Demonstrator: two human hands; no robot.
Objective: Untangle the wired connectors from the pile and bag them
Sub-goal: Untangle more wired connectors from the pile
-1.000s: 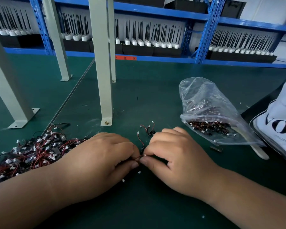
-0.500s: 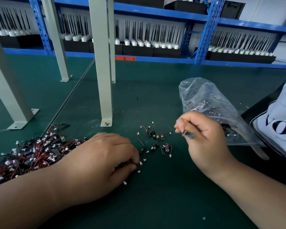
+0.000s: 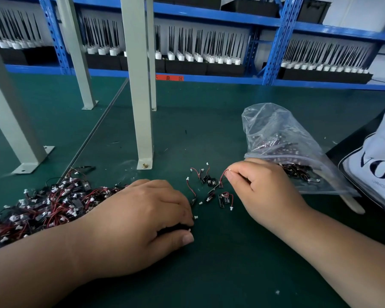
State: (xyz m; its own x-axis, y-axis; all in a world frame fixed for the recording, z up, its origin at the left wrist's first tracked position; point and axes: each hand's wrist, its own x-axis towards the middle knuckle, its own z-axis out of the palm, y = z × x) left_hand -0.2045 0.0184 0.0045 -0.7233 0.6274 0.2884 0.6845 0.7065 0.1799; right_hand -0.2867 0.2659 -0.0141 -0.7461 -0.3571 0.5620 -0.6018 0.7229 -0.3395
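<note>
Since a second ago our two hands have parted: the right one has drawn off toward the bag with one piece. At lower left, the tangled pile of red-and-black wired connectors with white plugs [image 3: 42,203] lies on the dark green bench mat [image 3: 220,274], close by our left wrist for easy reach. Our left hand [image 3: 138,223] curls over a small dark clump [image 3: 176,228] at lower centre, likely pinning it so a wire can be pulled free. Just right of it, a loose scatter of freed connectors [image 3: 211,182] sits apart on the mat, seemingly staged for bagging. Our right hand [image 3: 267,187] pinches a single red-wired connector [image 3: 222,176] by its white plug, the wire trailing down toward the scatter. Behind that hand lies the clear plastic zip bag [image 3: 276,134], already part filled, its zip edge facing us.
</note>
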